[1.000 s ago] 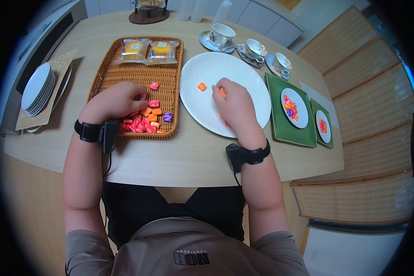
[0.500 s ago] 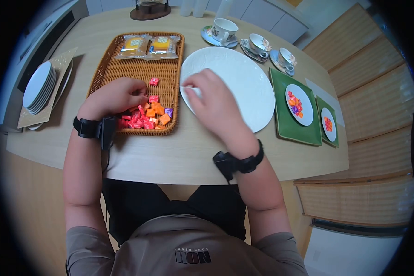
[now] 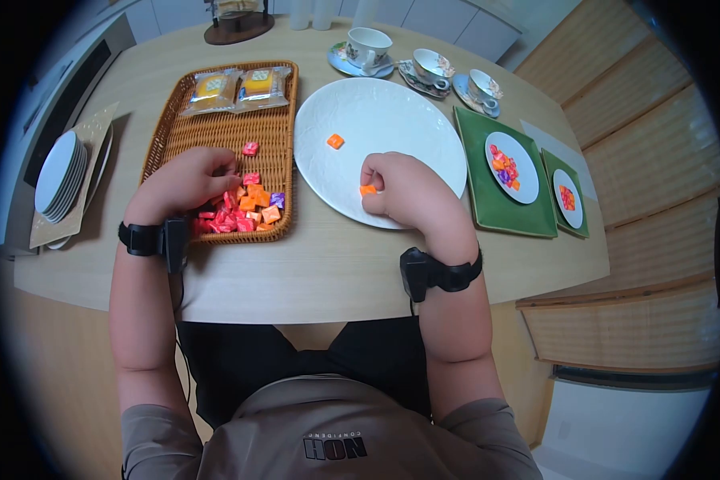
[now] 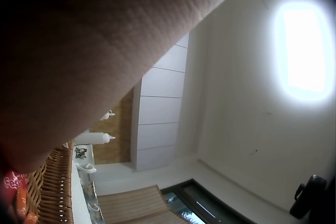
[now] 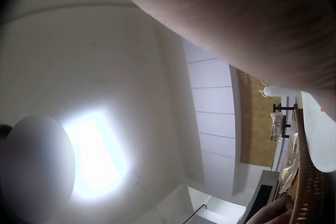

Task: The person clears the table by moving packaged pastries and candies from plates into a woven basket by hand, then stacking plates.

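Observation:
My right hand (image 3: 408, 188) is over the large white plate (image 3: 408, 104), pinching a small orange wrapped candy (image 3: 368, 190) between thumb and curled fingers. Another orange candy (image 3: 335, 142) lies on the plate, farther back. At the wicker tray (image 3: 289, 136), my left hand (image 3: 186, 178) bends its fingers down at the left edge of a heap of red and orange candies (image 3: 240, 216). I cannot tell whether these fingers hold one. A purple candy (image 3: 278, 200) and two red ones lie beside the heap. In the left wrist view a red candy (image 4: 14, 182) shows below the hand.
Two packaged yellow cakes (image 3: 238, 88) are at the tray's back. Teacups (image 3: 368, 48) on saucers stand behind the plate. Green trays (image 3: 476, 160) on the right bear small plates of candies (image 3: 504, 166). Stacked white dishes (image 3: 58, 180) stand at the left.
My right hand swung left toward the tray's edge, then back right over the plate, where an orange candy is now at its fingertips. My left hand stays at the candy heap.

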### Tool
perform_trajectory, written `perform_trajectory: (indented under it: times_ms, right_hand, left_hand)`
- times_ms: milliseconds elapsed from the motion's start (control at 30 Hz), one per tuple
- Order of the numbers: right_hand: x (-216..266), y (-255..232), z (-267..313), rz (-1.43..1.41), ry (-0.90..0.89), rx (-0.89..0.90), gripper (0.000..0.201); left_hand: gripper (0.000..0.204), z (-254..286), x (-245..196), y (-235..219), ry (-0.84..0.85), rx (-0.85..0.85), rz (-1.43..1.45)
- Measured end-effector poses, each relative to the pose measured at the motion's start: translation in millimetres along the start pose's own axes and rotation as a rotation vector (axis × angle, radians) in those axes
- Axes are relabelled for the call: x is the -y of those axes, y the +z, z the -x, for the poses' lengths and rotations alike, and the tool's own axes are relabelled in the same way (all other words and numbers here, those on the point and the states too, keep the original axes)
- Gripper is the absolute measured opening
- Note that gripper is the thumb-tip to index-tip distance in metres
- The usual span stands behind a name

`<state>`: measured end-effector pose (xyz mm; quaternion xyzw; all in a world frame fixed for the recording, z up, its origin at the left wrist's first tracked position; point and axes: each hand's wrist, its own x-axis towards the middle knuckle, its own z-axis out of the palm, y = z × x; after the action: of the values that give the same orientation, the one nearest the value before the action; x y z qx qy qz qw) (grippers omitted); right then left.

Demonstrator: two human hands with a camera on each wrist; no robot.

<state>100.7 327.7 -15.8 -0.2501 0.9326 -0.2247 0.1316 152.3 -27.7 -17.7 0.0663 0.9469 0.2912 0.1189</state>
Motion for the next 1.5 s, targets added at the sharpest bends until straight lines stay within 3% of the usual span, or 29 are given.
perform_trajectory:
  times_ms: [100,167,333,433,567,667,767,833,867,933,1000,1067,1200,1300,1367,1500]
  right_hand:
    - [14,-4,2,0.048,0.068,0.017,0.029]
    - [19,-2,2,0.072,0.052,-0.018,0.028]
    - [14,14,-6,0.059,-0.077,-0.165,0.025]
    - [19,12,-9,0.066,0.069,-0.093,0.023]
    - [20,14,-10,0.044,0.013,-0.152,0.020]
    - [32,11,-14,0.003,0.163,-0.058,0.022]
    - [40,26,-23,-0.203,0.098,-0.133,0.025]
    - [59,44,-27,-0.898,-0.210,-0.157,0.028]
    - [65,43,-26,-0.895,-0.208,-0.161,0.028]
    - [74,36,-22,-0.489,-0.307,-0.327,0.032]
    - [59,33,-25,-0.341,-0.276,-0.301,0.034]
    - [38,45,-31,0.179,-0.327,-0.577,0.038]
    - [5,65,-37,0.207,-0.287,-0.473,0.037]
    - [23,42,-28,0.089,-0.247,-0.362,0.027]
    - [27,42,-30,0.054,-0.231,-0.363,0.023]
    - [35,44,-30,0.036,-0.124,-0.382,0.020]
  left_hand:
    - [0.026,-1,-1,-1,-0.022,0.016,-0.021]
    - [0.026,-3,7,1,0.084,-0.008,-0.059]
    - [0.027,0,4,-4,0.036,0.021,-0.075]
    - [0.026,-1,6,-2,0.074,0.015,-0.092]
    - [0.026,-1,3,-3,0.044,0.023,-0.091]
    - [0.025,-1,7,-2,0.042,0.022,-0.081]
    - [0.026,-2,10,0,0.095,0.013,-0.057]
    - [0.026,-1,4,-3,0.031,0.037,-0.057]
    - [0.026,-1,2,-2,0.036,0.038,-0.057]
    - [0.026,-1,3,-2,0.033,0.023,-0.065]
    - [0.026,-3,8,-1,0.053,0.025,-0.066]
    - [0.025,-3,9,-1,0.071,0.024,-0.067]
    - [0.026,-3,3,-1,0.041,0.024,-0.063]
    - [0.026,-1,8,0,0.052,0.007,-0.055]
    - [0.026,-2,9,-1,0.110,0.020,-0.065]
    - [0.025,-1,6,-3,0.060,0.046,-0.053]
